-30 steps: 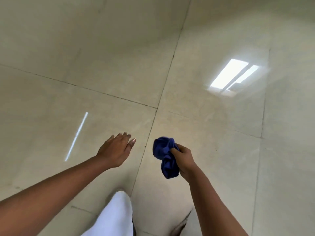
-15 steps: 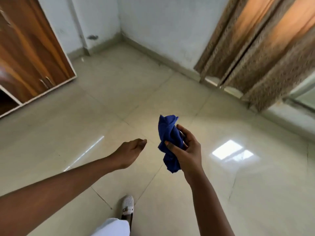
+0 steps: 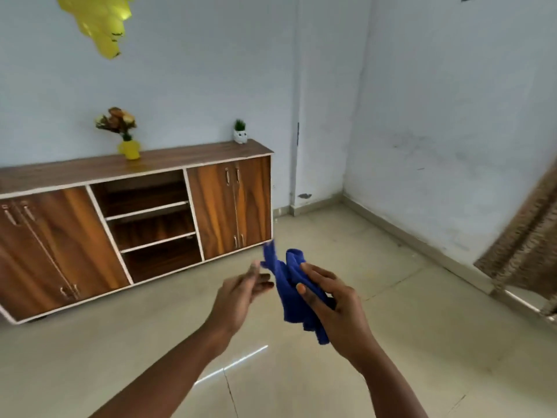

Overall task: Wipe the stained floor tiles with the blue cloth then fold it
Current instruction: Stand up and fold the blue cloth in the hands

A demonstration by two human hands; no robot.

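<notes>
The blue cloth (image 3: 289,288) hangs bunched in mid-air at chest height, well above the beige floor tiles (image 3: 422,342). My right hand (image 3: 331,306) grips it from the right, thumb across its front. My left hand (image 3: 241,294) is just left of the cloth with fingers stretched toward its upper edge; the fingertips are blurred and I cannot tell whether they touch it. No stain shows on the tiles in view.
A long wooden cabinet (image 3: 135,224) with open middle shelves stands against the back wall at left. On it are a yellow vase of flowers (image 3: 128,146) and a small white plant pot (image 3: 240,134). A patterned curtain (image 3: 530,245) hangs at right.
The view has tilted up from the floor to the room. Both hands have risen, and my left hand has come in close to the cloth that my right hand holds.
</notes>
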